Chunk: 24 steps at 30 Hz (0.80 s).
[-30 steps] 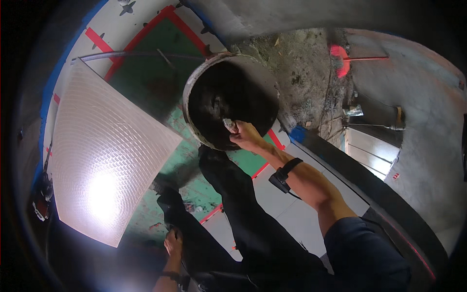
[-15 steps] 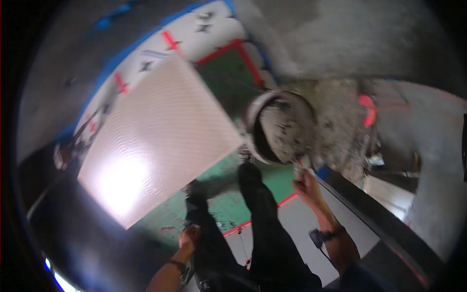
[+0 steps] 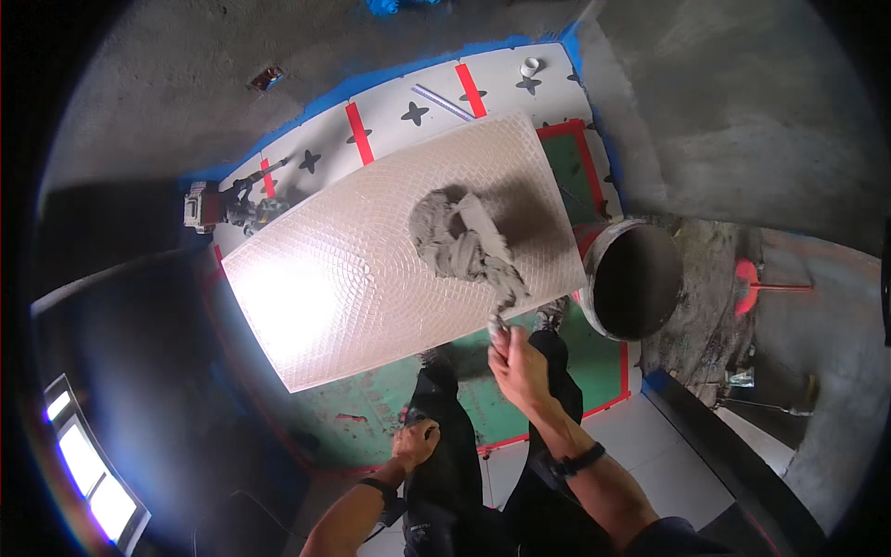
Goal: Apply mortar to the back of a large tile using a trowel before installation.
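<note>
Mortar (image 3: 432, 227) on tile (image 3: 362, 246), trowel (image 3: 484, 226) touching mortar, bucket (image 3: 640, 278) right of tile, ruler (image 3: 444, 103) behind, right hand (image 3: 520, 369) before, left hand (image 3: 416, 443) leftward.

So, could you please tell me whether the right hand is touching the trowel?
Touching: the head view shows the right hand closed around the trowel handle.

The pale textured panel (image 3: 362, 241) bore a heap of grey mortar (image 3: 455, 249) right of centre; red tape (image 3: 591, 172) bordered the green floor (image 3: 599, 365).
</note>
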Each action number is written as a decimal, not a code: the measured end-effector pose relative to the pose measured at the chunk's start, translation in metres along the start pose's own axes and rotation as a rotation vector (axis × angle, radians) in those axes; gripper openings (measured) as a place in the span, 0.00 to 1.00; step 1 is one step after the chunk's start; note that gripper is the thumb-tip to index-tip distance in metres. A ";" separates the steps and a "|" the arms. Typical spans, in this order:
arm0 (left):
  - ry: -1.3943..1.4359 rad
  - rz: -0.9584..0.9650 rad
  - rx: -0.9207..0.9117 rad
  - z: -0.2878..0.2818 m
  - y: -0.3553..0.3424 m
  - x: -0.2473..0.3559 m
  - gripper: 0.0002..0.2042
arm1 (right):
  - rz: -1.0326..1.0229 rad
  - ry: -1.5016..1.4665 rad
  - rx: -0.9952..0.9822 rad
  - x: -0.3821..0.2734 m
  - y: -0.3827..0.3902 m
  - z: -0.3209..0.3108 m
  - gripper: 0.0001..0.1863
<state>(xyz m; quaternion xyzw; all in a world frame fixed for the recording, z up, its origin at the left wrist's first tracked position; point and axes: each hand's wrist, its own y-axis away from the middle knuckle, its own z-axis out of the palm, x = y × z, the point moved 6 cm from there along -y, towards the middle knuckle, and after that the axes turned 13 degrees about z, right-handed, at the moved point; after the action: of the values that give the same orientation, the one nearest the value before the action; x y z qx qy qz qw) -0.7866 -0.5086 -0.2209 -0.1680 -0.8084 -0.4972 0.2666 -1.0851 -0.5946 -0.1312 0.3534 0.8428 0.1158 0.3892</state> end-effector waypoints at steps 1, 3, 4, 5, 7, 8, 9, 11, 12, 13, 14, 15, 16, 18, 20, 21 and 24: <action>0.027 -0.021 0.013 -0.001 0.002 -0.003 0.14 | 0.065 -0.073 -0.053 0.001 0.007 -0.007 0.12; 0.045 -0.026 0.022 0.000 0.003 -0.006 0.14 | 0.075 -0.059 -0.025 0.007 0.033 -0.051 0.13; 0.050 -0.043 0.032 0.001 0.004 -0.008 0.14 | 0.053 -0.092 -0.016 0.007 0.048 -0.080 0.14; 0.063 -0.009 0.007 0.006 0.002 -0.003 0.14 | 0.043 -0.117 0.003 0.014 0.062 -0.108 0.16; 0.020 -0.045 -0.010 0.011 -0.003 0.003 0.13 | 0.106 0.028 0.043 0.048 0.078 -0.163 0.20; 0.018 -0.012 -0.039 0.014 0.000 -0.004 0.13 | 0.142 0.088 0.045 0.078 0.079 -0.180 0.21; 0.032 -0.013 -0.008 0.018 0.006 -0.018 0.13 | 0.179 0.237 0.047 0.099 0.073 -0.202 0.22; 0.047 0.013 -0.008 0.029 -0.002 -0.013 0.13 | 0.339 0.476 -0.076 0.192 0.050 -0.235 0.25; 0.032 -0.023 -0.006 0.031 -0.003 -0.008 0.13 | 0.355 0.326 -0.004 0.212 0.035 -0.248 0.21; 0.013 -0.061 0.005 0.032 -0.006 -0.001 0.12 | 0.360 0.320 0.012 0.241 0.011 -0.256 0.20; 0.003 -0.060 -0.012 0.038 -0.008 0.000 0.12 | 0.363 0.304 0.020 0.275 -0.017 -0.257 0.20; 0.016 -0.012 0.010 0.049 -0.013 0.004 0.12 | 0.414 0.432 -0.041 0.322 -0.046 -0.258 0.20; 0.029 0.031 0.035 0.057 -0.020 0.007 0.12 | 0.461 0.554 -0.110 0.361 -0.075 -0.259 0.20; -0.023 -0.004 0.012 0.052 -0.014 -0.005 0.12 | 0.499 0.921 -0.162 0.350 -0.135 -0.222 0.17; -0.046 -0.013 -0.005 0.053 -0.025 0.017 0.12 | 0.551 1.055 -0.191 0.380 -0.186 -0.202 0.13; -0.061 -0.028 -0.023 0.044 -0.026 0.020 0.12 | 0.500 1.133 -0.265 0.381 -0.203 -0.178 0.12; -0.104 -0.181 -0.070 0.035 -0.034 0.025 0.14 | 0.362 1.215 -0.313 0.440 -0.242 -0.117 0.08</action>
<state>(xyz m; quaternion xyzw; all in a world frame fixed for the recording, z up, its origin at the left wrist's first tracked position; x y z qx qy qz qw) -0.8343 -0.4928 -0.2432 -0.1290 -0.8151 -0.5378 0.1724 -1.4910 -0.4585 -0.4196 0.3004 0.8130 0.4801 -0.1355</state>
